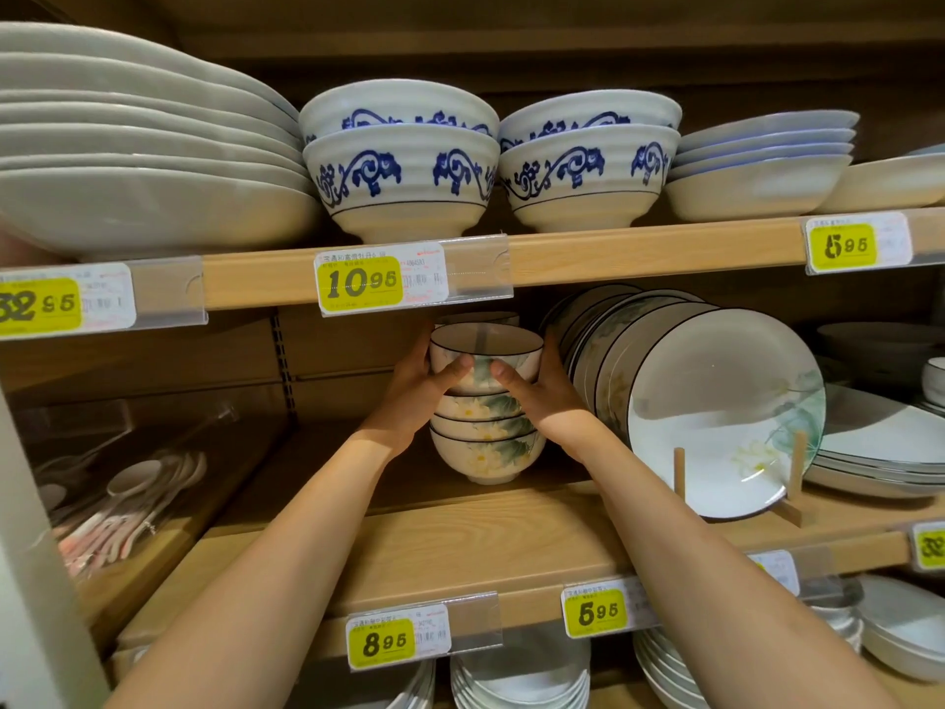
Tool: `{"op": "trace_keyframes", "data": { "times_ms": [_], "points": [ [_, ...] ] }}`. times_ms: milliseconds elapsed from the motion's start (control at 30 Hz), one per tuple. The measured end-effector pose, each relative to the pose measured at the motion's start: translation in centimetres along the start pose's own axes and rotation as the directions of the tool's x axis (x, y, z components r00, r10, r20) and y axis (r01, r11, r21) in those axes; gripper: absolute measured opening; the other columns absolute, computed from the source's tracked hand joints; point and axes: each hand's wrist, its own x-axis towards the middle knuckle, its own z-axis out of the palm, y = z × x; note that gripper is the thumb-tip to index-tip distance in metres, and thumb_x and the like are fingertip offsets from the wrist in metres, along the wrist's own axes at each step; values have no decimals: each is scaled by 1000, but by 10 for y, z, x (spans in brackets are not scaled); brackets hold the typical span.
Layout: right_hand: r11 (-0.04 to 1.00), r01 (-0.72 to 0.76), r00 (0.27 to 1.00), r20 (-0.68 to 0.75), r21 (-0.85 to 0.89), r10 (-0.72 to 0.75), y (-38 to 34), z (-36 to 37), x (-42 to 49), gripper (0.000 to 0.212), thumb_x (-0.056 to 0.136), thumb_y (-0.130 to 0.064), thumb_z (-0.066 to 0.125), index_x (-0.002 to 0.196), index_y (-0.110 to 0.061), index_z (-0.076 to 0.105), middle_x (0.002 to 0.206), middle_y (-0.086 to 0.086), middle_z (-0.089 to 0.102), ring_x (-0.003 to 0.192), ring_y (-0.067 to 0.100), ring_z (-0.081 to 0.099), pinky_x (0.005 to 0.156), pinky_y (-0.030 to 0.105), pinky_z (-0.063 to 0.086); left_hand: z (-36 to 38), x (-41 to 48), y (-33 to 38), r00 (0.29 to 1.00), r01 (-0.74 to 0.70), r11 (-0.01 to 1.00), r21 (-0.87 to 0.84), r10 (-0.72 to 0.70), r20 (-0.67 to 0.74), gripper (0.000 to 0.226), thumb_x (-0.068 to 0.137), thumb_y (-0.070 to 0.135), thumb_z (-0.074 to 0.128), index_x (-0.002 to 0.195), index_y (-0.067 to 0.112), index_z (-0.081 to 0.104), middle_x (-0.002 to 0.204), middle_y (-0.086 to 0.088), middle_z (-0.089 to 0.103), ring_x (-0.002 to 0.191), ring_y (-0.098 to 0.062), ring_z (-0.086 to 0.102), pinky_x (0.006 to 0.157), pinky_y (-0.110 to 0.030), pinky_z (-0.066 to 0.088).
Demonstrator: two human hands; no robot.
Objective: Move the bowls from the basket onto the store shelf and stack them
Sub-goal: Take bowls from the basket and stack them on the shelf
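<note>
At frame centre I see the bowl [486, 356] gripped between the left hand [418, 399] and right hand [543, 396], thumbs curled across its front. It is directly atop the stack [487, 445] on the shelf [460, 537].

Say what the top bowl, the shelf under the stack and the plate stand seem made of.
Top bowl: glazed ceramic, likely porcelain; glossy white with a dark rim and painted flowers.
Shelf: wood or wood-look laminate, matte; pale grain shows.
Plate stand: bare light wood, by its plain pegs.
</note>
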Motion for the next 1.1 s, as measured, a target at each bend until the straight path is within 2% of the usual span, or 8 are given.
{"op": "trace_keyframes", "data": {
  "times_ms": [167,233,533,700,833,900,1033,1100],
  "points": [
    [999,25,999,-26,31,-25,-7,1,0,86,88,-29,67,152,-17,11,148,1,40,132,11,40,107,27,34,-1,3,5,999,-39,999,-14,39,27,50,93,13,60,140,16,43,134,-1,59,123,-9,56,102,-25,45],
    [997,65,997,-40,37,-63,-14,1,1,87,87,-23,69,152,-15,11,146,2,42,130,10,41,104,24,34,-2,2,6,998,-52,998,-32,52,22,51,94,13,59,142,15,42,135,-1,59,124,-8,55,99,-19,46],
    [977,200,978,-77,68,-195,-41,3,3,75,86,-10,68,146,-16,23,141,7,46,131,17,45,109,31,38,-9,1,20,989,-118,987,-106,107,-98,54,91,15,64,141,18,44,138,3,57,125,-5,54,96,-15,46],
    [965,206,977,-87,165,-194,-52,9,-2,70,89,-9,64,145,-19,24,144,10,45,132,20,45,112,45,37,-9,-3,29,973,-154,976,-154,122,-195,50,86,19,70,131,27,50,131,7,60,121,-7,56,91,-17,47],
    [959,191,980,-101,210,-173,-59,14,-14,74,90,-21,64,151,-22,21,144,1,47,131,13,46,110,42,40,1,-14,41,946,-189,963,-192,126,-297,42,82,24,73,117,39,55,121,17,63,116,-4,58,97,-28,46],
    [963,157,983,-126,219,-132,-59,14,-24,79,87,-35,68,151,-29,22,141,-4,51,127,9,51,106,39,44,7,-25,44,943,-200,950,-240,121,-310,43,80,27,73,117,39,57,122,14,65,117,-8,61,98,-32,49],
    [985,102,981,-180,140,-76,-65,6,-51,85,59,-72,71,131,-32,50,113,-8,69,106,9,65,83,27,56,17,-55,48,946,-176,944,-278,85,-312,49,79,33,75,124,34,56,117,11,70,108,-8,66,83,-24,56],
    [986,74,982,-181,146,-47,-64,3,-65,98,53,-78,70,133,-24,47,114,-6,66,106,10,64,82,27,57,20,-68,51,950,-136,946,-293,40,-311,57,71,40,79,123,29,58,113,7,72,104,-11,68,79,-23,55]
  ]
}}
